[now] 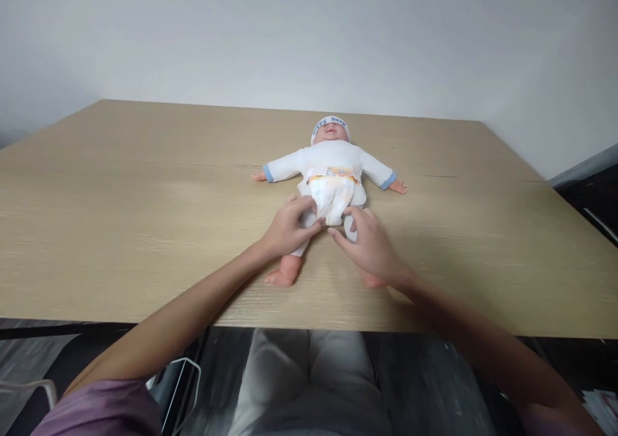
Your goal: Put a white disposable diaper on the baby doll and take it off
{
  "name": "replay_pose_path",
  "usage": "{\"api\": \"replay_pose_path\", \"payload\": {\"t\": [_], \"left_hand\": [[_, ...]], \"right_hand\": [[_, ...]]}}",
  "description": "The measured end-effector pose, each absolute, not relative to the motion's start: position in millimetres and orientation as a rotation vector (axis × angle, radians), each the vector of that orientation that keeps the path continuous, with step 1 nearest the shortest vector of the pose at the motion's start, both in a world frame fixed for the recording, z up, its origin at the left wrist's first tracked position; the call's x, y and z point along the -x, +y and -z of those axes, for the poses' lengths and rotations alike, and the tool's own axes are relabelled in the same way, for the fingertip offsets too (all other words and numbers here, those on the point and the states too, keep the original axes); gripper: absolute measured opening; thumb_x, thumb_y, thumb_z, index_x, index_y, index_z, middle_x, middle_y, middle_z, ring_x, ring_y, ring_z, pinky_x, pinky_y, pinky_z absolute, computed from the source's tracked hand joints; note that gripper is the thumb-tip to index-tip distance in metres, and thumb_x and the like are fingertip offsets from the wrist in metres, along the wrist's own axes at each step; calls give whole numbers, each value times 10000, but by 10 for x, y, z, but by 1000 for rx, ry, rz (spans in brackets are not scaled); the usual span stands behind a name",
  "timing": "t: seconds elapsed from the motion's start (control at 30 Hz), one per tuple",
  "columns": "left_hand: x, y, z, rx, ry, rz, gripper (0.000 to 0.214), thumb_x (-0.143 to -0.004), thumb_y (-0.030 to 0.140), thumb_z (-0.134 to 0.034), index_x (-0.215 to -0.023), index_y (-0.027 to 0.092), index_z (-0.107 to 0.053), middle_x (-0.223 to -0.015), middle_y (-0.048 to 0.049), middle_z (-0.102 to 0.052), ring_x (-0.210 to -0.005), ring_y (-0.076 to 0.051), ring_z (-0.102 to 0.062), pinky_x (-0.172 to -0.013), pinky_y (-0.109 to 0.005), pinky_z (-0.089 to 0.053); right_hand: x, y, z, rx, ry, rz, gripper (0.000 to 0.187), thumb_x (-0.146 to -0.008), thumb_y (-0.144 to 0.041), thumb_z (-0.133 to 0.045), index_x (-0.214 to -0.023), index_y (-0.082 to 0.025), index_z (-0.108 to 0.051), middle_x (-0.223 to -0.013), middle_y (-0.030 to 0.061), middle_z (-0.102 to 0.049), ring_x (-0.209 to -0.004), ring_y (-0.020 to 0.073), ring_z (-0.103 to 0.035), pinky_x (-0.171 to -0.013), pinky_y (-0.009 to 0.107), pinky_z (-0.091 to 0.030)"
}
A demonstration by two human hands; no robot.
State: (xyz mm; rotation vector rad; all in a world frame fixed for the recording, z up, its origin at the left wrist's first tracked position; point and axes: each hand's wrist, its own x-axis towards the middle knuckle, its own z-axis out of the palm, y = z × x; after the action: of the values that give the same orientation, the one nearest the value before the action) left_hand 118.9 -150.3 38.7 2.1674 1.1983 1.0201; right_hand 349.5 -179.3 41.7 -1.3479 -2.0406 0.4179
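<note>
A baby doll (pixel 333 156) lies on its back with its arms spread, its head away from me. It wears a white top with blue cuffs and a white lettered cap. A white diaper (pixel 334 198) with an orange printed waistband covers its hips over white leggings. My left hand (pixel 292 225) has its fingers curled at the diaper's lower left edge, thumb near the crotch. At the lower right edge, my right hand (pixel 369 239) curls its fingers in the same way, its thumb below the crotch. My right hand partly hides one doll leg.
The doll rests on a wide wooden table (pixel 145 230), whose front edge is close to my lap. A pale wall (pixel 290 43) stands behind it. Below the table's left front, a white cable (pixel 197 378) hangs. A dark object (pixel 589 191) stands beyond the right edge.
</note>
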Motion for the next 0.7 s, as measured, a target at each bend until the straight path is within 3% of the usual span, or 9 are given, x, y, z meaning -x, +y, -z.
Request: {"api": "replay_pose_path", "payload": {"t": [0.27,0.43,0.6,0.7], "left_hand": [[-1159,-1392,-223,-1476,1041,-1175,496,-834,420,-907,-1006,252,-473,-859,42,-560,-726,-137,-495,-689,-287,-390],[-1129,-1426,-218,-1374,1129,-1167,576,-766,448,-977,-1118,233,-575,-950,3,-671,-736,-138,-553,-691,-294,-438],[-1157,-1499,-329,-1664,1219,-1029,385,-914,539,-839,-1051,191,-749,-979,-50,-739,-869,-211,-641,-778,-343,-478],[-1174,-1510,-396,-1682,1153,-963,391,-979,575,-755,-1025,187,-783,-1022,-64,-767,-955,-245,-665,-854,-370,-502]], "right_hand": [[-3631,-1680,-477,1376,-1734,-690,366,-913,-438,-794,-1121,-257,-552,-1035,23,-787,-748,193,-633,-756,357,-478],[-3707,-1708,-560,1420,-1765,-646,285,-919,-486,-817,-996,-249,-679,-1027,33,-827,-683,185,-617,-740,362,-479],[-3651,-1732,-528,1370,-1906,-495,179,-962,-421,-776,-987,-245,-752,-1004,43,-821,-860,254,-688,-853,399,-492],[-3630,-1726,-503,1338,-1916,-499,170,-965,-407,-766,-965,-237,-751,-986,50,-804,-927,273,-687,-873,406,-491]]}}
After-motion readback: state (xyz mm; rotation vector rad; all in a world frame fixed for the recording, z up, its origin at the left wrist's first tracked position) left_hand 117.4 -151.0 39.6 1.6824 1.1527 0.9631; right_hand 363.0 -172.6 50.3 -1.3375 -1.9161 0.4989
